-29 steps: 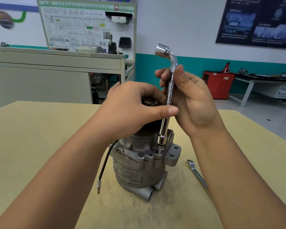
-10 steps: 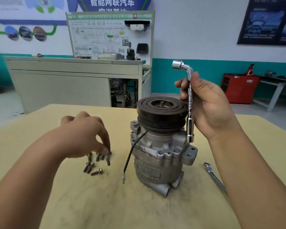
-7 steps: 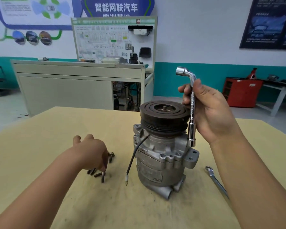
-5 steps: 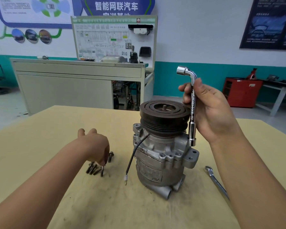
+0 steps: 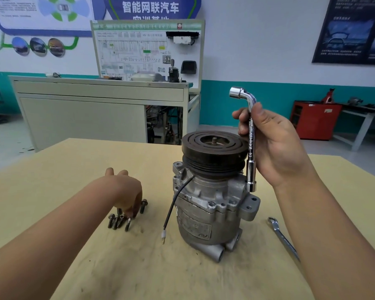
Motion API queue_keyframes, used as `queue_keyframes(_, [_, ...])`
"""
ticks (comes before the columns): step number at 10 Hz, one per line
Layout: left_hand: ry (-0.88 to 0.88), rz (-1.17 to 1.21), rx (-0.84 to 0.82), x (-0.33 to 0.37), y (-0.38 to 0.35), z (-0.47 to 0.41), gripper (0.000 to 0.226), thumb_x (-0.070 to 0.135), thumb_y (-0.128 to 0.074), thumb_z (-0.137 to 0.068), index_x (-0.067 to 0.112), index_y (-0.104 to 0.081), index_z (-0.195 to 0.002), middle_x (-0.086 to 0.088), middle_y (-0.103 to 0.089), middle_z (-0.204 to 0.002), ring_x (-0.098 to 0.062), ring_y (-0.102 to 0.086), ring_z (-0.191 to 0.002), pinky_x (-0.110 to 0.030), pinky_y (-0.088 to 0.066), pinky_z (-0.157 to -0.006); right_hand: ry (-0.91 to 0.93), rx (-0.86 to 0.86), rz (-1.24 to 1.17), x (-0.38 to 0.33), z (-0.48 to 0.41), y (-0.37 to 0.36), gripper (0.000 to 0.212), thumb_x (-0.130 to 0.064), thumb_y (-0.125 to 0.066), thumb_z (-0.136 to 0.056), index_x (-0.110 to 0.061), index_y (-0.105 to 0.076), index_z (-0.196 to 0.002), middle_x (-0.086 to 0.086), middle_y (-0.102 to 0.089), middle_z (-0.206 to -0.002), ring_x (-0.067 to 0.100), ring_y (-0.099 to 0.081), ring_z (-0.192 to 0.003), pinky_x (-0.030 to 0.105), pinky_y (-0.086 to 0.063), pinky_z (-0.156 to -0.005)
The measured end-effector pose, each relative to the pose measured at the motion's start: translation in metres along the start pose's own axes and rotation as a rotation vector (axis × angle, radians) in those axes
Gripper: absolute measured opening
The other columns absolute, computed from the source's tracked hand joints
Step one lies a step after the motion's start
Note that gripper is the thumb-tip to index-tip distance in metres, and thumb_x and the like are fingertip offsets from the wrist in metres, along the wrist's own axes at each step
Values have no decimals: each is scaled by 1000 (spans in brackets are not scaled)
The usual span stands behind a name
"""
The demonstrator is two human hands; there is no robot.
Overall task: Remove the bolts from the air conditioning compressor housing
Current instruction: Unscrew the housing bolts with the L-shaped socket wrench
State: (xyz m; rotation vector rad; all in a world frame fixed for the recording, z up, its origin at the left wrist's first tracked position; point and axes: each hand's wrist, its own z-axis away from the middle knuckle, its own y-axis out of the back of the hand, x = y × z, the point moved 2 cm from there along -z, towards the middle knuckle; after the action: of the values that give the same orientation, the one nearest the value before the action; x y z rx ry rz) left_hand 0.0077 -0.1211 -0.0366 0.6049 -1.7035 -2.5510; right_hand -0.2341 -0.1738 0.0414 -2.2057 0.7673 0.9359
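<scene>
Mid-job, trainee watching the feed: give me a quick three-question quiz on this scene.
1. True or false: the right hand grips the L-shaped socket wrench upright beside the compressor.
2. The loose bolts lie: A) in a bowl; B) on the table left of the compressor; C) in a tray.
3. Fill in: the flat spanner lies to the compressor's ____.
Key: 1 true; 2 B; 3 right.

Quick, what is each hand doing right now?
Left hand: curled over the loose bolts; whether it pinches one cannot be told.
Right hand: gripping the bent socket wrench.
</scene>
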Motion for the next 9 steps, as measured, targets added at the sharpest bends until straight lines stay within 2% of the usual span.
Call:
queue_keyframes(1, [-8,-19,8,1,-1,-2,27,38,-65,-87,32,-66,-114,0,-51,-121,-13,-16,-71,-33,-23,-77,2,2,0,0,0,-1,27,-28,-54,-80,-16,-71,-63,-2,-68,-77,4,-51,-59,15,-47,-59])
queue_keyframes(2, [-9,-16,2,-3,-1,-3,21,29,-63,-88,34,-69,-108,5,-56,-118,-14,-24,-80,-34,-22,-76,6,4,8,0,0,-2,27,-28,-54,-80,-16,-71,-62,-3,-68,-76,4,-50,-59,15,-47,-59])
queue_keyframes(3, [-11,3,32,-11,-2,-7,13,30,-64,-86,36,-68,-96,9,-61,-112,-17,-30,-106,-35,-24,-81,8,-2,15,0,0,-2,27,-28,-54,-80,-17,-71,-62,-4,-68,-77,4,-51,-59,15,-46,-59])
queue_keyframes(4, [73,44,54,-25,-5,-6,24,40,-63,-88,22,-67,-103,2,-64,-104,-18,-44,-102,-37,-33,-87,9,-6,17,0,0,-1,26,-28,-54,-80,-17,-71,-63,-3,-68,-77,3,-51,-60,15,-47,-59])
queue_keyframes(5, [115,119,-37,-41,-13,-1,39,48,-60,-88,9,-64,-85,-2,-67,-81,-14,-55,-68,-28,-47,-73,12,-13,28,0,-1,-1,27,-29,-54,-80,-17,-72,-63,-4,-68,-78,3,-52,-60,15,-46,-60])
queue_keyframes(6, [211,307,-165,-52,-25,6,43,48,-54,-93,6,-56,-102,3,-69,-74,-10,-65,-58,-24,-51,-63,18,-17,29,0,-1,0,26,-29,-54,-80,-18,-71,-64,-4,-68,-78,3,-52,-60,15,-46,-60])
queue_keyframes(7, [275,380,-230,-51,-31,13,47,45,-40,-99,3,-46,-118,0,-70,-77,-7,-68,-67,-17,-47,-51,20,-19,32,0,-1,0,26,-29,-55,-80,-18,-72,-65,-4,-68,-78,3,-52,-61,15,-47,-60])
queue_keyframes(8, [273,386,-172,-49,-35,15,43,39,-34,-103,3,-46,-123,3,-59,-70,-3,-56,-52,-10,-39,-39,19,-22,34,0,-1,1,25,-29,-55,-81,-18,-72,-65,-4,-68,-79,3,-52,-61,15,-47,-61])
queue_keyframes(9, [260,522,-198,-52,-39,9,40,38,-35,-102,3,-46,-117,-3,-66,-70,-11,-59,-48,-16,-44,-47,16,-19,35,0,0,1,25,-29,-55,-81,-18,-72,-65,-4,-68,-79,3,-53,-61,15,-47,-61])
